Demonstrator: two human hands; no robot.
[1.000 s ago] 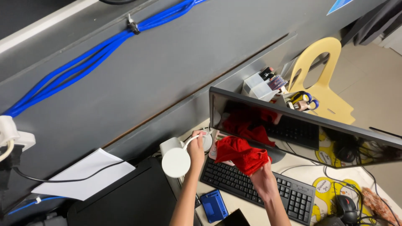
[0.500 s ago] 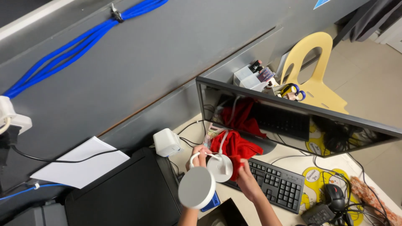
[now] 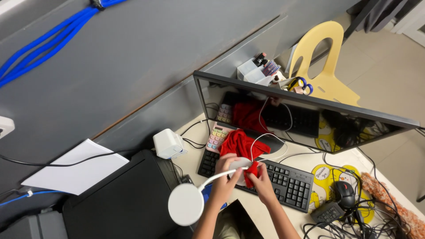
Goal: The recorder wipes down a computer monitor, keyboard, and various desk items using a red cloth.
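Note:
My left hand [image 3: 225, 171] grips a white desk lamp by its round base [image 3: 239, 164], just above the black keyboard [image 3: 287, 183]. The lamp's thin bent neck runs down-left to its round white head [image 3: 186, 204]. My right hand [image 3: 262, 182] pinches a corner of a red cloth [image 3: 241, 144] against the right side of the base. The rest of the cloth lies bunched on the desk between the keyboard and the monitor [image 3: 310, 116].
A pastel calculator [image 3: 217, 136] and a white boxy device [image 3: 167, 144] sit left of the cloth. A black case [image 3: 119, 199] and white paper [image 3: 73, 167] are further left. A mouse [image 3: 345, 193] on a yellow pad and tangled cables lie right.
The lamp was lifted off the desk and turned, and its head swung down to the lower left. My right hand brought a corner of the red cloth onto the lamp's base.

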